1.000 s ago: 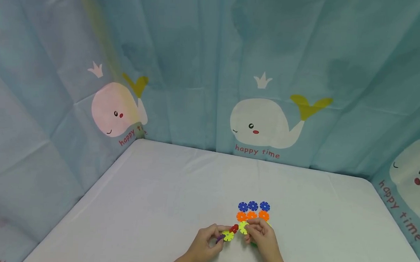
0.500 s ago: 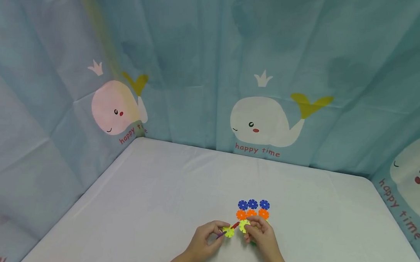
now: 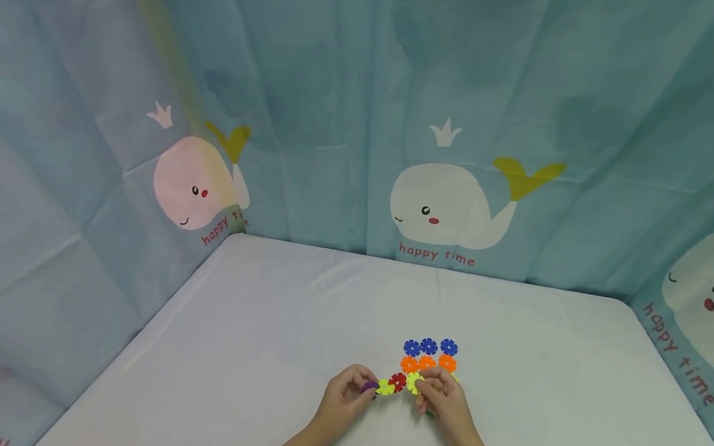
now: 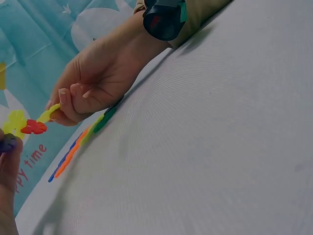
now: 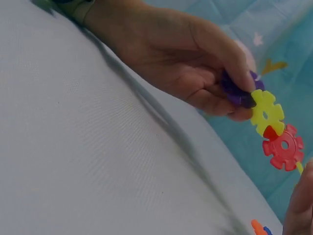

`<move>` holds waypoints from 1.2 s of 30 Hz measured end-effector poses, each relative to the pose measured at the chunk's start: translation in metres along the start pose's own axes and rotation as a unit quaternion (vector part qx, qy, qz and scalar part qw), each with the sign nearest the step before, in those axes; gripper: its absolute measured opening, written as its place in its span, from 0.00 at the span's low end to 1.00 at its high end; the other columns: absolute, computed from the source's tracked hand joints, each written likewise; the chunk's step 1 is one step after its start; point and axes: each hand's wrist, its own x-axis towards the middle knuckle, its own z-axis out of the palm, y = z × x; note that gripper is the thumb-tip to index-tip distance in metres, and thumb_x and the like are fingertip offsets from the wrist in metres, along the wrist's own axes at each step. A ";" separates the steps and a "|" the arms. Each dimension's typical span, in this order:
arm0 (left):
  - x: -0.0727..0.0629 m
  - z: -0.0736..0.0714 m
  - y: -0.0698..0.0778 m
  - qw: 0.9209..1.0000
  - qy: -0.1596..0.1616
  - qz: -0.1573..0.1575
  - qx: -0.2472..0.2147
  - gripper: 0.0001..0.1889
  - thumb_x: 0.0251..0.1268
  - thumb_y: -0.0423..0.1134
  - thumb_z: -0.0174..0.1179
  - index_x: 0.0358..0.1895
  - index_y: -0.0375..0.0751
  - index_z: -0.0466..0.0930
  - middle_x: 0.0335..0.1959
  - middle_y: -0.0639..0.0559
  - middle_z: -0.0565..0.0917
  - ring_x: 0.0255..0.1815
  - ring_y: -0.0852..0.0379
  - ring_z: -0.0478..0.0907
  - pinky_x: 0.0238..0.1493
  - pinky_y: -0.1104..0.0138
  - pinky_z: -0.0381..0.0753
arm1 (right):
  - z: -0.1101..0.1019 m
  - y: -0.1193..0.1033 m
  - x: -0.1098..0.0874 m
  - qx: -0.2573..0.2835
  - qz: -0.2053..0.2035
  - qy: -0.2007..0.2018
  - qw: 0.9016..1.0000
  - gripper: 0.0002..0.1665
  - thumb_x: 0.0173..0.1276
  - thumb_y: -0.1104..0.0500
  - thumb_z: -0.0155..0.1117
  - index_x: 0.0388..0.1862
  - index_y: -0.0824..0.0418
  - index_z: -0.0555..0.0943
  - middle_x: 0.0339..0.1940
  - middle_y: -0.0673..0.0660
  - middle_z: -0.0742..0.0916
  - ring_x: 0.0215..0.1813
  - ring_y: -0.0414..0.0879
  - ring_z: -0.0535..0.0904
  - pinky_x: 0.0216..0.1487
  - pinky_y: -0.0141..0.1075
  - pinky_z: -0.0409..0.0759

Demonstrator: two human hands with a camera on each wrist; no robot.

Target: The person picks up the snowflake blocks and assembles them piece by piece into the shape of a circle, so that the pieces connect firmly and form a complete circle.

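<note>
In the head view, my left hand (image 3: pixel 347 396) pinches a purple snowflake disc (image 3: pixel 369 386) between thumb and fingers. Slotted into that disc is a yellow snowflake disc (image 5: pixel 266 113), which links to a red snowflake disc (image 5: pixel 283 147), making a short chain. My right hand (image 3: pixel 448 400) grips a second yellow snowflake disc (image 3: pixel 413 382) by its edge. The right wrist view shows that disc edge-on, right at the red disc's rim. Both hands are raised above the white table, as the left wrist view shows.
Beyond my right hand, blue discs (image 3: pixel 429 346) and orange discs (image 3: pixel 410 364) lie in rows on the white table (image 3: pixel 258 351). Yellow and green discs are partly hidden under that hand. A blue curtain (image 3: pixel 325 117) printed with whales surrounds the table.
My left hand has shifted slightly up and left, turning the chain so the red disc now faces up beside the second yellow disc. My right hand has barely moved.
</note>
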 end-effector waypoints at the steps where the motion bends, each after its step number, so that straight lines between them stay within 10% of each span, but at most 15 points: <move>1: 0.001 0.001 0.005 1.000 -0.005 -0.020 -0.008 0.08 0.52 0.15 0.52 0.30 0.26 0.65 0.36 0.31 0.73 0.38 0.48 0.75 0.39 0.65 0.76 | 0.000 0.000 0.000 0.003 0.004 -0.004 1.000 0.17 0.61 0.64 0.60 0.41 0.72 0.65 0.25 0.58 0.78 0.22 0.43 0.73 0.24 0.30 0.75; 7: 0.007 0.002 0.021 0.990 -0.031 -0.137 -0.018 0.17 0.50 0.17 0.54 0.46 0.18 0.67 0.39 0.31 0.72 0.40 0.53 0.74 0.42 0.68 0.75 | 0.000 -0.001 0.001 0.004 0.029 -0.037 0.999 0.17 0.62 0.64 0.59 0.43 0.71 0.64 0.27 0.59 0.78 0.25 0.44 0.75 0.28 0.31 0.76; 13: 0.000 -0.002 0.004 0.978 -0.069 -0.191 -0.041 0.16 0.54 0.20 0.53 0.48 0.19 0.70 0.41 0.36 0.75 0.42 0.57 0.75 0.44 0.69 0.73 | 0.000 0.005 0.000 -0.023 0.049 -0.131 0.990 0.21 0.65 0.62 0.55 0.51 0.74 0.65 0.32 0.58 0.78 0.28 0.42 0.76 0.32 0.31 0.77; 18: -0.002 0.001 -0.005 0.963 -0.039 -0.264 -0.035 0.10 0.62 0.32 0.54 0.40 0.25 0.76 0.32 0.48 0.79 0.31 0.63 0.75 0.33 0.74 0.74 | 0.002 0.008 0.000 -0.054 0.027 -0.189 0.980 0.18 0.66 0.62 0.54 0.50 0.75 0.70 0.28 0.58 0.79 0.26 0.40 0.75 0.31 0.30 0.76; 28: -0.001 0.012 -0.002 0.955 -0.011 -0.291 -0.059 0.09 0.64 0.36 0.53 0.29 0.33 0.72 0.17 0.53 0.75 0.14 0.65 0.67 0.15 0.78 0.68 | 0.002 0.005 -0.004 -0.134 -0.080 -0.069 0.985 0.06 0.60 0.68 0.59 0.34 0.72 0.75 0.25 0.62 0.81 0.25 0.48 0.78 0.30 0.36 0.78; 36: -0.003 0.003 -0.009 0.957 -0.057 -0.282 -0.047 0.14 0.64 0.41 0.53 0.30 0.31 0.74 0.17 0.54 0.72 0.15 0.66 0.63 0.17 0.78 0.63 | 0.013 -0.011 -0.011 -0.174 -0.174 -0.113 0.963 0.03 0.60 0.70 0.58 0.31 0.69 0.79 0.28 0.61 0.82 0.27 0.49 0.78 0.30 0.37 0.78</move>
